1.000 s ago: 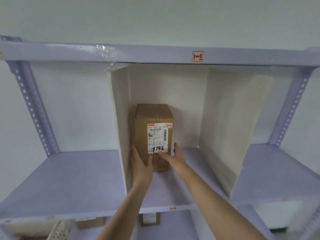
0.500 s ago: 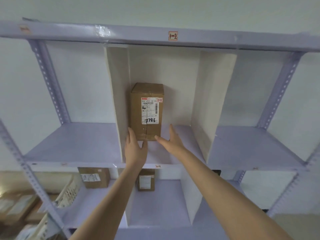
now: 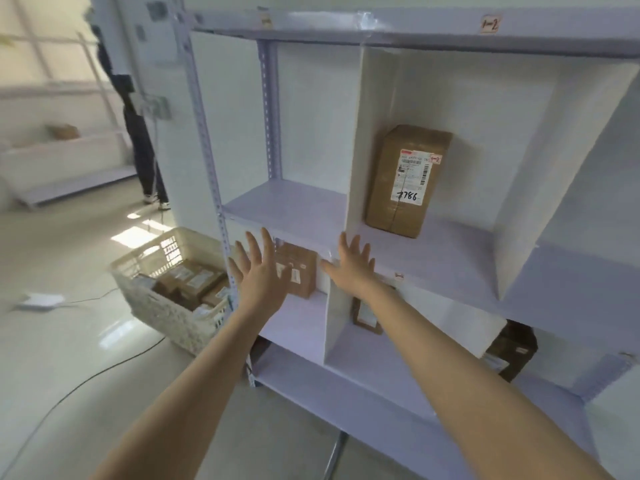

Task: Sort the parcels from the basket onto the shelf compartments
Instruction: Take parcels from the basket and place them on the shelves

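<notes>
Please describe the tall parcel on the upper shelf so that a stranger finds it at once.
On the pale purple metal shelf rack, find the white-walled compartment under the tag 1-2. The tall brown cardboard parcel stands upright there, alone; its white label bears a handwritten 7786.

Matt cardboard parcel (image 3: 407,180), plastic basket (image 3: 166,306).

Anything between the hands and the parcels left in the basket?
Nothing visible. The left hand and right hand hang open and empty before the shelf. The basket sits open-topped on the floor down-left, parcels exposed. Only the upright stands by the basket's right end, close to the left hand's likely path.
</notes>
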A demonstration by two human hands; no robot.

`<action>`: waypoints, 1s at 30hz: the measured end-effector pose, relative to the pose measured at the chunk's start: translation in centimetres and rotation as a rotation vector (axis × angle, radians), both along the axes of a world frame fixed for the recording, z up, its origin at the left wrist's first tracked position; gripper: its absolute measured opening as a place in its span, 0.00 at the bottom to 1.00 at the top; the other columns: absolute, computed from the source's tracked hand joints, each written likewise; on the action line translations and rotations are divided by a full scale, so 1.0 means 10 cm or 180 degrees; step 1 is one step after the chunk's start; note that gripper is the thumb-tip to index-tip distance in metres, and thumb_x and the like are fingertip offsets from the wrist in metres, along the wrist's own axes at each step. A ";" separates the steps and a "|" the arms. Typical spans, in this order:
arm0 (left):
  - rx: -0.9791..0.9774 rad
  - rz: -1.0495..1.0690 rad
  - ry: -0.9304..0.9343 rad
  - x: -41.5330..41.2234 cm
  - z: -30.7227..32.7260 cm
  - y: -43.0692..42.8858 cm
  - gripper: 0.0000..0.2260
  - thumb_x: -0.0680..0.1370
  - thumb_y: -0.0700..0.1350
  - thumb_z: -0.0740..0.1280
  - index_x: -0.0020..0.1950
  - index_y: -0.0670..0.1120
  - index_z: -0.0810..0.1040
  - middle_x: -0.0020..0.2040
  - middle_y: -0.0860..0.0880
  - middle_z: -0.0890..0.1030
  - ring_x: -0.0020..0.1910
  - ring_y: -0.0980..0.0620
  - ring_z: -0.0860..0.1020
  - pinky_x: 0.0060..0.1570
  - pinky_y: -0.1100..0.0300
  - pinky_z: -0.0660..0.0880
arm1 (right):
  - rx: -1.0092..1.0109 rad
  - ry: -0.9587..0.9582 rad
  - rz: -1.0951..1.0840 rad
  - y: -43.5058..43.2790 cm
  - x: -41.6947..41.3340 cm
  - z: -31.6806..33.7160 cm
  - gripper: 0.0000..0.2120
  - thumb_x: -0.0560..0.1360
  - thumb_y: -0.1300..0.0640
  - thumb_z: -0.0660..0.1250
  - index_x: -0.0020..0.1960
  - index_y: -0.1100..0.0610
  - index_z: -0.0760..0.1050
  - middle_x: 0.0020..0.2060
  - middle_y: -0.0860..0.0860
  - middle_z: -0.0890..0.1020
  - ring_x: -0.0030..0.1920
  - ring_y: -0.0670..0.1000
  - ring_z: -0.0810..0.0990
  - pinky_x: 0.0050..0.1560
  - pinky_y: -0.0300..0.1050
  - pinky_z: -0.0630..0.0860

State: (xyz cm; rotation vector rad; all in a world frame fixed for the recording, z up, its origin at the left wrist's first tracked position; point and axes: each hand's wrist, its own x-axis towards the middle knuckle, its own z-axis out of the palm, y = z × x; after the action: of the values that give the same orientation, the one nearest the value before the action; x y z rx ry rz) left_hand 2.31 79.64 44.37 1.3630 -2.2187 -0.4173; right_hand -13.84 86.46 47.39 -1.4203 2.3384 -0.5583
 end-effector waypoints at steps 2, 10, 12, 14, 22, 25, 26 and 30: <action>0.0001 0.0196 -0.0232 0.32 -0.02 -0.07 0.35 0.82 0.59 0.53 0.78 0.51 0.32 0.78 0.43 0.32 0.76 0.39 0.31 0.71 0.42 0.30 | 0.0071 0.0133 0.0222 -0.15 0.22 -0.04 0.40 0.81 0.37 0.53 0.80 0.54 0.34 0.78 0.59 0.35 0.77 0.64 0.35 0.75 0.63 0.40; 0.0031 0.0832 -0.0780 1.53 -0.14 -0.34 0.35 0.82 0.61 0.52 0.78 0.52 0.31 0.77 0.44 0.29 0.75 0.41 0.29 0.71 0.42 0.29 | 0.0381 0.0011 0.1069 -0.82 1.10 -0.18 0.41 0.80 0.36 0.53 0.80 0.55 0.36 0.78 0.57 0.35 0.78 0.62 0.35 0.75 0.63 0.39; 0.0105 0.0997 -0.0845 1.80 -0.20 -0.43 0.36 0.82 0.60 0.53 0.78 0.52 0.31 0.77 0.44 0.30 0.75 0.41 0.29 0.70 0.43 0.29 | 0.0443 0.0070 0.1235 -1.01 1.33 -0.22 0.41 0.80 0.36 0.53 0.80 0.54 0.35 0.78 0.57 0.35 0.77 0.64 0.35 0.75 0.65 0.39; 0.0131 0.1151 -0.0959 2.04 -0.27 -0.57 0.36 0.82 0.61 0.53 0.78 0.52 0.31 0.78 0.43 0.31 0.75 0.40 0.30 0.70 0.42 0.29 | 0.0495 0.0097 0.1393 -1.21 1.54 -0.26 0.40 0.81 0.37 0.53 0.80 0.54 0.35 0.78 0.57 0.34 0.77 0.64 0.34 0.75 0.65 0.38; 0.0196 0.1308 -0.1072 2.80 -0.42 -1.55 0.36 0.81 0.62 0.52 0.78 0.51 0.32 0.78 0.43 0.32 0.76 0.40 0.31 0.71 0.41 0.31 | 0.0592 0.0331 0.1585 -2.35 2.21 -0.39 0.41 0.80 0.36 0.52 0.80 0.55 0.34 0.78 0.57 0.34 0.77 0.64 0.34 0.75 0.64 0.39; 0.0163 0.1303 -0.1123 3.05 -0.40 -2.02 0.36 0.81 0.63 0.52 0.78 0.52 0.32 0.78 0.43 0.32 0.76 0.40 0.31 0.72 0.41 0.31 | 0.0606 0.0324 0.1549 -2.82 2.44 -0.40 0.41 0.80 0.36 0.53 0.80 0.55 0.34 0.78 0.57 0.35 0.77 0.64 0.34 0.75 0.64 0.39; 0.0122 0.1294 -0.1144 3.13 -0.40 -2.18 0.36 0.81 0.63 0.51 0.78 0.52 0.31 0.78 0.43 0.32 0.76 0.40 0.30 0.72 0.41 0.31 | 0.0589 0.0322 0.1542 -2.98 2.51 -0.41 0.41 0.80 0.36 0.53 0.80 0.55 0.35 0.78 0.57 0.35 0.77 0.64 0.34 0.75 0.64 0.39; 0.0186 0.1244 -0.1206 3.35 -0.45 -2.76 0.36 0.81 0.63 0.51 0.78 0.52 0.32 0.78 0.42 0.31 0.75 0.40 0.30 0.72 0.41 0.31 | 0.0655 0.0263 0.1520 -3.53 2.73 -0.53 0.41 0.80 0.36 0.53 0.80 0.55 0.35 0.78 0.58 0.36 0.77 0.65 0.35 0.75 0.65 0.40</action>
State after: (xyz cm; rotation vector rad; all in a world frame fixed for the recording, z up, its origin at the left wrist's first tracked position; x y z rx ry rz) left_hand 35.79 52.05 39.87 1.9918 -2.1546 -0.0863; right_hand 13.48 51.17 42.07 -1.8382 1.9385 -0.1233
